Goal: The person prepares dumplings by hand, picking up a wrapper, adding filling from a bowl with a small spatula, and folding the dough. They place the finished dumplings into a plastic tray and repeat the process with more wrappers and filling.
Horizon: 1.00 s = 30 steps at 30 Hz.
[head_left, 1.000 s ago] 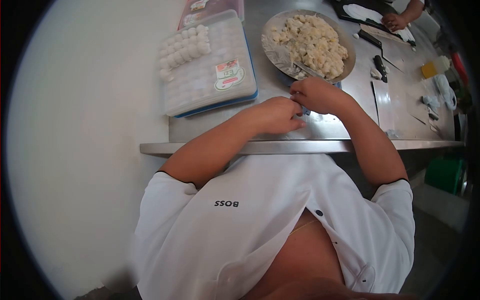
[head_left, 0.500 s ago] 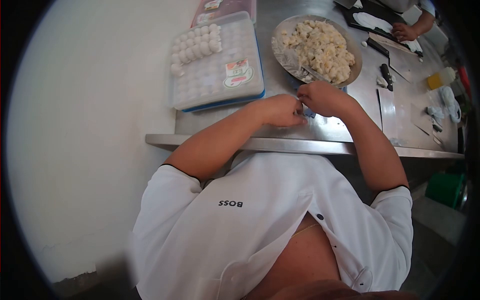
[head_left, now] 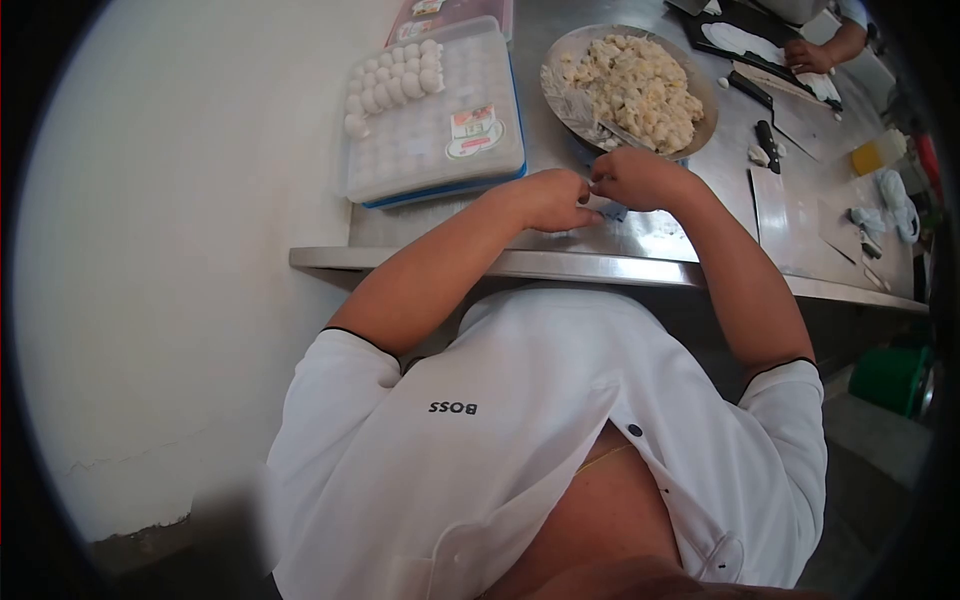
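Just in front of the bowl, my left hand [head_left: 556,199] and my right hand [head_left: 640,180] meet with fingertips pinched together. Between them shows a bit of a small white dumpling [head_left: 597,201]; my fingers cover most of it. Close beyond the right hand stands a wide metal bowl [head_left: 561,105] heaped with a pale, lumpy filling [head_left: 645,90]. A flat utensil [head_left: 628,137] rests at its near side. Left of the bowl, several white dumplings [head_left: 400,80] sit in rows on the clear lid of a storage box [head_left: 435,150].
To the right lie a cleaver [head_left: 768,200], another black-handled knife [head_left: 752,88] and a bottle of yellow liquid [head_left: 878,154]. A co-worker's hand [head_left: 808,57] touches white dough [head_left: 742,42] on a dark board. The metal table's edge [head_left: 600,266] runs before me; a wall [head_left: 170,250] is left.
Both hands have shifted slightly away from me, still pinched together in front of the bowl. The whole view has tilted a little, and the co-worker's hand stays over the dough.
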### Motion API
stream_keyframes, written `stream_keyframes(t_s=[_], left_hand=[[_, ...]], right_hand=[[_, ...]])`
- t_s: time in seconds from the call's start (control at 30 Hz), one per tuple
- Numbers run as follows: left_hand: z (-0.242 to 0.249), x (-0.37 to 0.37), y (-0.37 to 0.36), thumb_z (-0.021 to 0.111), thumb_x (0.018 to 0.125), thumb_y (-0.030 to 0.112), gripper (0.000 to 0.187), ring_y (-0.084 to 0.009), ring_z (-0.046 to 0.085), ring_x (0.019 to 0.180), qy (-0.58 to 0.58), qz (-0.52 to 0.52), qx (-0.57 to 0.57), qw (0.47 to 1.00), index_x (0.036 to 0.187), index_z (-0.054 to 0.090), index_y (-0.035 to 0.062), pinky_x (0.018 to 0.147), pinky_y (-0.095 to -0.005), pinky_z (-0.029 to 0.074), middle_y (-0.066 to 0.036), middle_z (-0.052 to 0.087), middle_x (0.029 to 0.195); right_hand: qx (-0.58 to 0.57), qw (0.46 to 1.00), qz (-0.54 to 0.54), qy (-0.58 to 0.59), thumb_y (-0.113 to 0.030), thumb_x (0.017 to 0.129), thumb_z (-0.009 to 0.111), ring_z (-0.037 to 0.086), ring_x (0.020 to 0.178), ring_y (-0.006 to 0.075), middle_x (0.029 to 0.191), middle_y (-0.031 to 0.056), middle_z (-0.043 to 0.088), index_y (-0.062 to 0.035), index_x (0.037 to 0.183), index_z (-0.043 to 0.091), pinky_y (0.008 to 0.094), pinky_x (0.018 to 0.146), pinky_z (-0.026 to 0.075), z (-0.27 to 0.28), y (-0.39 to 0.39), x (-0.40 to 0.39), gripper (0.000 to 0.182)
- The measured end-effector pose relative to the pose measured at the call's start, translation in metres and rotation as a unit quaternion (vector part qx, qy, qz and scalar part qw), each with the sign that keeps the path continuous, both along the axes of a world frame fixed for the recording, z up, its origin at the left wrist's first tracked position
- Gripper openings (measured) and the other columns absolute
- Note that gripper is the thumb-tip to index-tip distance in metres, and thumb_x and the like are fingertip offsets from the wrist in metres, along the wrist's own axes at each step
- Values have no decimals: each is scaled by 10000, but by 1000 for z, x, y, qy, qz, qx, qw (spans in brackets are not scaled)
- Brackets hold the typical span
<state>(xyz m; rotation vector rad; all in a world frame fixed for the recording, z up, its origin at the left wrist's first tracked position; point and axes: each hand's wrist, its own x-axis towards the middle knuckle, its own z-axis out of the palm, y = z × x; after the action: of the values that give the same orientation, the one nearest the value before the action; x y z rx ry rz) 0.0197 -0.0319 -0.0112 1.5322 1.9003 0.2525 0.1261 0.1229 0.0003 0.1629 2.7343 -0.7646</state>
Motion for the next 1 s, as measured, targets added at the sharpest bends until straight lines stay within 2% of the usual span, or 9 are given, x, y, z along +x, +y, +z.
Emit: stream_keyframes(t_s=[0.17, 0.23, 0.37, 0.63, 0.77, 0.83, 1.0], left_hand=[[3, 3, -3, 643, 860, 402, 523, -358, 656, 943, 21, 2, 3, 1000, 1109, 647, -58, 845, -391, 505, -254, 675, 981], [3, 2, -3, 646, 858, 400, 520, -357, 655, 950, 23, 9, -5, 1000, 1116, 648, -52, 851, -389, 504, -257, 672, 996], [-7, -2, -2, 649, 854, 389, 506, -356, 655, 951, 28, 5, 9, 1000, 1119, 652, -41, 853, -387, 503, -250, 672, 1011], [-9, -7, 0, 662, 851, 326, 435, -325, 661, 884, -41, 25, 63, 997, 1200, 635, 68, 808, -382, 501, -212, 684, 973], [-7, -5, 0, 670, 849, 325, 431, -301, 658, 847, -22, 19, 79, 996, 1189, 634, 64, 784, -371, 497, -193, 685, 924], [-7, -3, -1, 675, 846, 343, 433, -286, 657, 834, -36, 26, 79, 996, 1175, 633, 66, 773, -367, 499, -175, 682, 901], [-4, 3, 1, 681, 839, 372, 451, -282, 655, 826, -57, 23, 72, 996, 1157, 633, 56, 766, -366, 500, -164, 680, 905]], right_hand=[[0, 1000, -18, -18, -232, 849, 629, 651, 835, 327, 882, 182, 686, -27, 1001, 692, 403, 756, 488, 3, -2, 1, 263], [-16, 999, -31, -23, -238, 834, 632, 661, 857, 351, 900, 201, 688, -24, 975, 712, 426, 773, 501, 3, -2, 1, 268], [-6, 1000, -6, 3, -254, 835, 634, 659, 873, 348, 918, 196, 690, -32, 976, 715, 423, 785, 499, 0, 0, 1, 275], [-3, 1000, 0, 6, -239, 858, 602, 654, 896, 362, 937, 205, 685, -35, 1005, 704, 426, 798, 496, -9, 4, -1, 271], [-19, 1000, 4, 24, -223, 843, 611, 653, 887, 367, 933, 208, 684, -28, 1000, 700, 422, 790, 498, -14, 7, -3, 266], [-16, 1000, -2, 9, -202, 808, 655, 656, 883, 312, 941, 188, 691, 1, 1022, 689, 387, 788, 491, -7, 5, -2, 297], [-14, 1000, -9, -15, -233, 729, 735, 662, 865, 317, 927, 184, 695, -20, 1009, 697, 395, 774, 495, 1, 3, -1, 355]])
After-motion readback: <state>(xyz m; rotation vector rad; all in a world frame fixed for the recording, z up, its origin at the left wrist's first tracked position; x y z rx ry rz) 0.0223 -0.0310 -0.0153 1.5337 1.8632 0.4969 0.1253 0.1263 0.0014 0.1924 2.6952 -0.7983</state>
